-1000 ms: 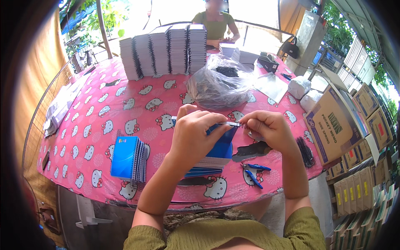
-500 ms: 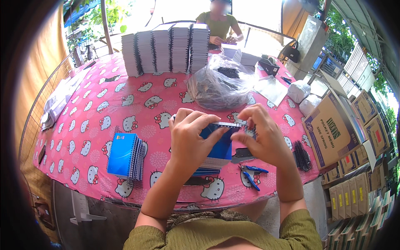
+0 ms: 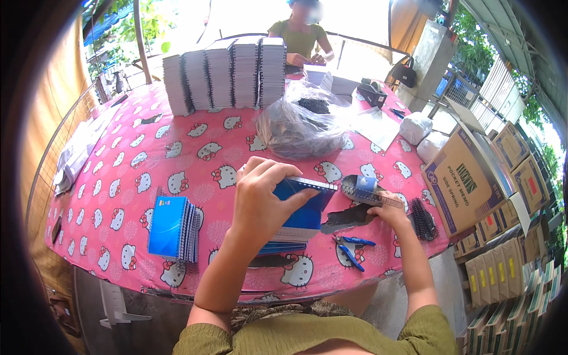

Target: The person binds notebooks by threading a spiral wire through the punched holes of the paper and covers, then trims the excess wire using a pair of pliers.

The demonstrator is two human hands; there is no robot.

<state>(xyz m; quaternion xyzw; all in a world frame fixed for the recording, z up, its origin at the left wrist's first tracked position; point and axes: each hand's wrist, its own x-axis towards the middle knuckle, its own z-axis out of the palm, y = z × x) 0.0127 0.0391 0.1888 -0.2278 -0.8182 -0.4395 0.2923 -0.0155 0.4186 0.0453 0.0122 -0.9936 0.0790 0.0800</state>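
Observation:
My left hand (image 3: pixel 263 198) grips a blue-covered notebook (image 3: pixel 302 192), thumb in front and fingers behind. The notebook stands tilted, its hole-punched edge facing up and right, above a stack of blue-covered pads (image 3: pixel 290 235). To the right, my right hand (image 3: pixel 390 208) is closed on the end of a blue-grey object with a ribbed strip (image 3: pixel 365 186); its exact kind is unclear. Below that hand lies a torn dark patch (image 3: pixel 349 220) in the table cover. Blue-handled pliers (image 3: pixel 354 251) rest nearer me, jaws pointing left.
At the left stands a stack of blue spiral notebooks (image 3: pixel 171 228). Tall stacks of bound pads (image 3: pixel 225 74) and a clear plastic bag of black coils (image 3: pixel 305 124) occupy the far side. Black coils (image 3: pixel 422 219) lie at right, beside cardboard boxes (image 3: pixel 464 177). Another person (image 3: pixel 302 41) sits opposite.
My right hand has left the notebook's edge, moved right and down, and closed on the blue-grey object. My left hand still holds the notebook. The view has shifted slightly.

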